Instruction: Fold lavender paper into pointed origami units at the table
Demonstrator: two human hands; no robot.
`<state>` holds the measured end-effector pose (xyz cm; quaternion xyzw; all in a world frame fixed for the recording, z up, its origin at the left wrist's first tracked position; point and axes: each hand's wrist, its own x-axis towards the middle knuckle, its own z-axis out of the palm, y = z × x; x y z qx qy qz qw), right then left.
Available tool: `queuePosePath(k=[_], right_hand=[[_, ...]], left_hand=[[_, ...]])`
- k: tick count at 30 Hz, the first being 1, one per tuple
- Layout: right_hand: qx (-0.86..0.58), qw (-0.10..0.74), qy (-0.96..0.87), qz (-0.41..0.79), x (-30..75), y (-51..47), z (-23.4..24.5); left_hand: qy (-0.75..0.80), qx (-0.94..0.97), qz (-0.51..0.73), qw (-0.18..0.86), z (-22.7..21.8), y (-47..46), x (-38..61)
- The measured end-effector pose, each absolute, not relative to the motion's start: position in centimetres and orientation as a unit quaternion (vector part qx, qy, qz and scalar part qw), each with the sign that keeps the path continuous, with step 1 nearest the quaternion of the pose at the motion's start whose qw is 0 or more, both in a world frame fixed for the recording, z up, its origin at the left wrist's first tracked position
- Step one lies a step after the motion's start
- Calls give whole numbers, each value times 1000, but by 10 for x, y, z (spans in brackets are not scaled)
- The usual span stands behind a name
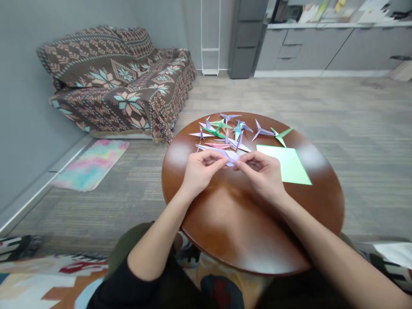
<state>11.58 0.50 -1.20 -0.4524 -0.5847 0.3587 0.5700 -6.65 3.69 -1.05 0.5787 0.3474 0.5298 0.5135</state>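
Observation:
Both my left hand (pixel 204 168) and my right hand (pixel 259 172) pinch a folded lavender origami piece (pixel 231 158) above the round wooden table (pixel 238 223). My fingers hide most of it, and a long pointed end runs out to the left behind my left hand. Just beyond my hands lie several origami cranes (pixel 225 134) in lavender, green, pink and teal, some overlapping. A flat sheet of light green paper (pixel 285 165) lies to the right of my right hand, not touching it.
A sofa (pixel 116 86) under a brown patterned throw stands along the wall at the left, with a pastel rug (pixel 92 165) on the floor before it. Grey cabinets (pixel 337 49) line the far wall. A patterned rug (pixel 48 279) lies at the lower left.

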Motion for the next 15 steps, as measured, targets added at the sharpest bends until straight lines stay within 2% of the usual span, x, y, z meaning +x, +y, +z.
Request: queuePosePath(k=[15], right_hand=[[-425, 604, -560, 376, 111, 4, -10]], left_hand=[[338, 587, 543, 496, -12, 35, -61]])
